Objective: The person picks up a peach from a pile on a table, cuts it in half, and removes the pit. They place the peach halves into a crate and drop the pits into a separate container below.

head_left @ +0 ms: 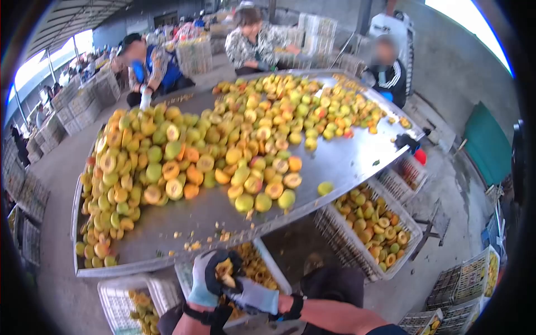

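Note:
Just past the near edge of the metal table, my left hand, in a grey-and-black glove, is closed around a cut peach. Its yellow flesh and brownish hollow face up. My right hand, gloved the same way, is drawn in against the left with its fingers curled beside the fruit. Whether it grips the peach or a small tool is hidden. Below both hands stands a crate with yellow-brown fruit pieces inside.
A big heap of peaches, many halved, covers much of the metal table. A white crate of fruit halves stands right, another crate lower left. Several people sit across the table, including one in a blue vest.

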`<action>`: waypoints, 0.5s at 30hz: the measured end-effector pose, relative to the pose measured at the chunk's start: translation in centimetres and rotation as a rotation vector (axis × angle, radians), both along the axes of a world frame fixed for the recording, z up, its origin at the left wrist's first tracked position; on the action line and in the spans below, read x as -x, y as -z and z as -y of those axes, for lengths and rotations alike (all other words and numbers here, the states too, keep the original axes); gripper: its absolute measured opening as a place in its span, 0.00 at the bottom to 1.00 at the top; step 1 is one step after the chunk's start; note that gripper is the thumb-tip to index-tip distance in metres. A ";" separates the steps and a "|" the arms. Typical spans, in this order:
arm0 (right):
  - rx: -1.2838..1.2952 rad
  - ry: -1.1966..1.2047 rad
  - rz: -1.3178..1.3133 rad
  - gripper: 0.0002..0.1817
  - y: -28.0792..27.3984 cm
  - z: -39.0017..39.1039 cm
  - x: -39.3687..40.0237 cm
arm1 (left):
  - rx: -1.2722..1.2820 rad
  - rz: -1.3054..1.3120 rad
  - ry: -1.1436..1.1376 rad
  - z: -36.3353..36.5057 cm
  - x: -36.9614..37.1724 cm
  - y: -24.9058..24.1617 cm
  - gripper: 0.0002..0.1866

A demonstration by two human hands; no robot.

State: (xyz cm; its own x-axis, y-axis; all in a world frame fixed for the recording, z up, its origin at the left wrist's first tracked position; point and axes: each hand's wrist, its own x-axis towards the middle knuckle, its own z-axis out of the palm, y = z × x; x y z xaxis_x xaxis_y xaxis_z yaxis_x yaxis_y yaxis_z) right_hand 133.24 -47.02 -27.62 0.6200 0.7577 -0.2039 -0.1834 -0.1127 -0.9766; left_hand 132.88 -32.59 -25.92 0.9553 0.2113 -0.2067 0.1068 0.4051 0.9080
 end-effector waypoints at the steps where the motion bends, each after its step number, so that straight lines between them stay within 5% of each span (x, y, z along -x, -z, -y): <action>1: 0.038 -0.041 -0.032 0.13 -0.7 -0.1 -0.1 | -0.064 0.024 -0.014 0.2 0.0 -0.8 0.12; 4: -0.004 -0.006 0.180 0.15 3.4 -0.7 0.3 | -0.081 -0.037 -0.071 0.0 -0.3 0.9 0.11; 11: 0.155 0.106 0.452 0.17 2.5 -0.6 0.7 | -0.169 -0.046 -0.198 0.0 -0.4 1.8 0.08; 13: 0.460 0.033 0.499 0.17 1.2 -0.4 -0.1 | 0.003 -0.272 -0.294 0.3 -0.5 -1.0 0.09; 15: 0.572 -0.002 0.719 0.17 0.8 0.8 -0.7 | -0.776 -0.015 -0.422 -2.8 -1.3 6.3 0.07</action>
State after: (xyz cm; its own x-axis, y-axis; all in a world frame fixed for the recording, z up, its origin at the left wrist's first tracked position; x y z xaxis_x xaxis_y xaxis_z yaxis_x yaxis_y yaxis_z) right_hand 133.90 -47.78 -28.41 0.7416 0.6612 -0.1138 0.4473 -0.6137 -0.6506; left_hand 134.22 -29.84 -32.20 0.7641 0.6318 0.1301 0.1015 -0.3170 0.9430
